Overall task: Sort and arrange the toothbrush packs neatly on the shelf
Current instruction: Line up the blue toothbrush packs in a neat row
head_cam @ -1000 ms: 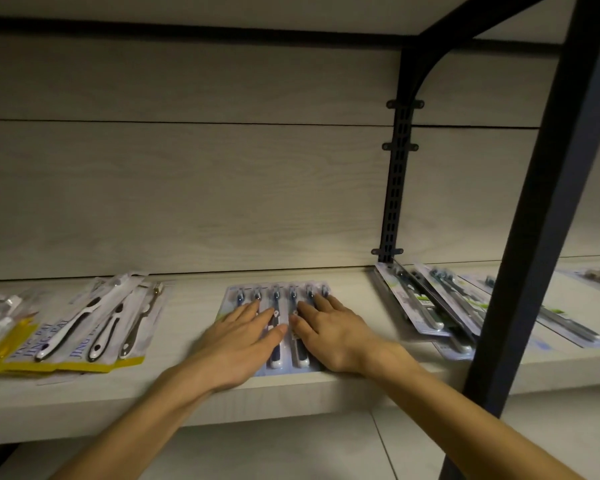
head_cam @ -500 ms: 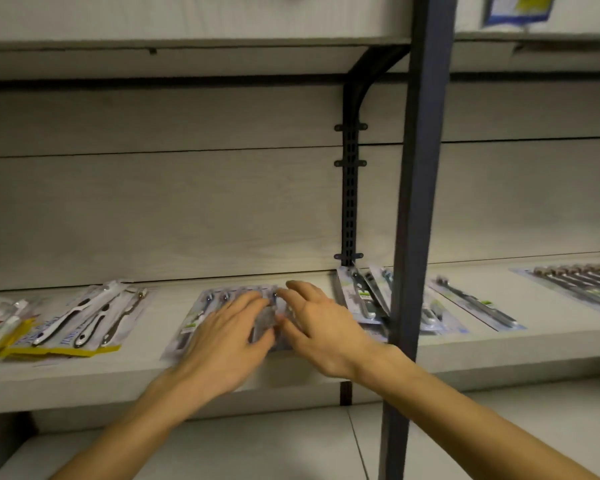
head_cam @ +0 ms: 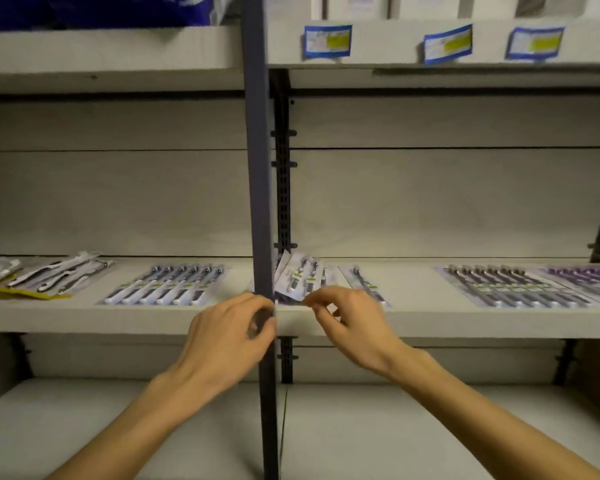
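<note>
A jumbled pile of toothbrush packs (head_cam: 300, 275) leans against the back upright just right of the dark post (head_cam: 257, 168), on the middle shelf (head_cam: 430, 320). My right hand (head_cam: 347, 317) pinches the pile's near edge with thumb and forefinger. My left hand (head_cam: 232, 334) is curled at the post's left side, fingertips touching the post; what they hold is hidden. A flat blue multi-pack (head_cam: 167, 285) lies left of the post. One single pack (head_cam: 364, 282) lies just right of the pile.
Further right lie a dark multi-pack (head_cam: 499, 285) and a purple one (head_cam: 586, 277). At far left are white-handled packs (head_cam: 59, 275) on yellow card. Price labels (head_cam: 327, 41) hang on the upper shelf edge. A lower shelf (head_cam: 395, 427) runs beneath my arms.
Both hands left the blue multi-pack and moved right to the post and the jumbled pile. The view pulled back and shifted right, showing the upper shelf.
</note>
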Demonstrator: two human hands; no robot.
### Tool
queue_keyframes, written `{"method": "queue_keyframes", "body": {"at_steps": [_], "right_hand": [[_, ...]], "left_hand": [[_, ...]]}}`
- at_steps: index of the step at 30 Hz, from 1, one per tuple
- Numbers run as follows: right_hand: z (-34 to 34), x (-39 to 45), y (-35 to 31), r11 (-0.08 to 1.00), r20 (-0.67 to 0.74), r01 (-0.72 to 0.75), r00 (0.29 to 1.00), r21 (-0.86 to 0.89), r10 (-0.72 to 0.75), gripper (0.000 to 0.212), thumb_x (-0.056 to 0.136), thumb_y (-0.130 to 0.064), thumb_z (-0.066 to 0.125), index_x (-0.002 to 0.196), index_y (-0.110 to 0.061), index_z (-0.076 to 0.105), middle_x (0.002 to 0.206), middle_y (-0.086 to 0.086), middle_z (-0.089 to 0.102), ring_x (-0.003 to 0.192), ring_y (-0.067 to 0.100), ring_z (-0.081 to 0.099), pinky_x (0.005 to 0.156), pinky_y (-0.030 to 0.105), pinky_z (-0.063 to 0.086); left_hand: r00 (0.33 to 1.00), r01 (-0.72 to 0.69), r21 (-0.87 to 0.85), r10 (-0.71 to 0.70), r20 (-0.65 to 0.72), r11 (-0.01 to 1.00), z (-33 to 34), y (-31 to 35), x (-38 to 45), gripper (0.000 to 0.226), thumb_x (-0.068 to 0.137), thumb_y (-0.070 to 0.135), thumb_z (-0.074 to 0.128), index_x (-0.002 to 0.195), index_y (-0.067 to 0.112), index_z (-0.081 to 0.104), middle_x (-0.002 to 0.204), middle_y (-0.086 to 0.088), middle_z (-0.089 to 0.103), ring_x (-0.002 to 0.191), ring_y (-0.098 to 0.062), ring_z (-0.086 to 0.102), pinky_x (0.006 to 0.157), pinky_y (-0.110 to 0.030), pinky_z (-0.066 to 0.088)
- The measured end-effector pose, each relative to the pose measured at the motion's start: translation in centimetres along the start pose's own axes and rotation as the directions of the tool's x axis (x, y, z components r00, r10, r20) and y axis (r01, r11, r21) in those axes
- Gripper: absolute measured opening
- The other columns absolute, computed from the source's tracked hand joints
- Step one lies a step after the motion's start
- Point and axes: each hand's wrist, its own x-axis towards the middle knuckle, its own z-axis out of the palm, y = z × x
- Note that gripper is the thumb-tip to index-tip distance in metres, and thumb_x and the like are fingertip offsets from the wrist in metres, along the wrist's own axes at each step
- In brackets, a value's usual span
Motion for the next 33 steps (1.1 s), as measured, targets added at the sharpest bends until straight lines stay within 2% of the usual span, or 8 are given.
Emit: {"method": "queue_keyframes", "body": {"at_steps": [4,9,14,16,19,24,29,33], "right_hand": [[-2.0,0.8,4.5,0.982,0.091,-0.11,0.988,-0.151,0.125,0.037,0.098,-0.03,0.048,0.133,-0.025,0.06,0.137,-0.005,0.061,0.125,0.018,0.055,0.1,0.035,0.046],[-2.5,2.1,9.1,0.953,0.266,-0.179,0.933,-0.244,0.244,0.041,0.097,-0.027,0.047,0.137,-0.021,0.056,0.138,0.014,0.058,0.132,0.032,0.048,0.095,0.038,0.044],[-2.1,3.5,13.2,0.961,0.281,-0.145,0.937,-0.235,0.21,0.018,0.096,-0.024,0.047,0.101,-0.019,0.064,0.111,0.013,0.068,0.11,0.035,0.057,0.071,0.033,0.036],[-1.9,4.2,14.8,0.968,0.254,-0.133,0.949,-0.214,0.186,0.02,0.094,-0.023,0.049,0.102,-0.02,0.068,0.104,0.01,0.07,0.106,0.033,0.057,0.071,0.033,0.038],[-2.4,5.8,16.8,0.971,0.23,-0.112,0.96,-0.213,0.161,0.032,0.093,-0.023,0.052,0.121,-0.025,0.069,0.112,0.001,0.072,0.108,0.029,0.06,0.08,0.03,0.043],[-2.5,8.6,19.7,0.984,0.231,-0.11,0.963,-0.143,0.142,0.033,0.092,-0.023,0.054,0.121,-0.026,0.069,0.119,-0.005,0.071,0.104,0.022,0.064,0.082,0.029,0.048],[-0.6,10.6,21.6,0.981,0.355,-0.037,0.929,-0.189,0.104,0.04,0.098,-0.027,0.049,0.136,-0.019,0.057,0.145,0.002,0.051,0.132,0.026,0.047,0.103,0.037,0.043],[0.5,10.2,23.1,0.95,0.395,-0.026,0.906,-0.31,0.154,0.04,0.102,-0.038,0.033,0.125,-0.018,0.059,0.138,0.007,0.054,0.121,0.031,0.053,0.101,0.041,0.044]], "left_hand": [[0.998,-0.063,0.075,0.061,0.028,0.995,0.6,4.2,2.8,0.022,0.095,0.044,0.054,0.112,0.034,0.065,0.1,0.022,0.059,0.085,0.002,0.057,0.078,-0.023,0.05],[0.982,-0.048,0.181,0.014,0.187,0.982,2.9,5.8,7.0,0.038,0.096,0.047,0.051,0.126,0.027,0.062,0.125,0.011,0.06,0.114,-0.013,0.057,0.091,-0.035,0.05],[0.943,-0.016,0.233,-0.063,0.327,0.972,6.9,5.2,10.7,0.048,0.095,0.053,0.049,0.136,0.028,0.052,0.14,0.01,0.049,0.129,-0.015,0.045,0.098,-0.038,0.044],[0.924,0.006,0.253,-0.102,0.369,0.967,8.7,4.3,12.0,0.051,0.094,0.054,0.05,0.137,0.027,0.051,0.141,0.008,0.048,0.13,-0.018,0.044,0.098,-0.039,0.043],[0.916,0.022,0.27,-0.128,0.381,0.963,11.2,3.5,13.8,0.047,0.092,0.054,0.051,0.129,0.024,0.055,0.133,0.004,0.054,0.122,-0.02,0.047,0.095,-0.038,0.043],[0.95,0.018,0.365,-0.13,0.284,0.931,13.6,2.9,16.5,0.042,0.09,0.058,0.048,0.114,0.027,0.064,0.118,0.007,0.061,0.113,-0.02,0.048,0.088,-0.035,0.037],[0.987,0.05,0.329,-0.098,0.129,0.943,14.6,2.4,18.0,0.039,0.086,0.064,0.053,0.096,0.031,0.072,0.084,0.013,0.058,0.09,-0.013,0.049,0.074,-0.031,0.033],[0.996,0.047,0.206,-0.062,0.07,0.977,15.5,1.8,18.2,0.03,0.088,0.056,0.057,0.087,0.031,0.073,0.081,0.013,0.066,0.085,-0.012,0.054,0.07,-0.03,0.042]]}}
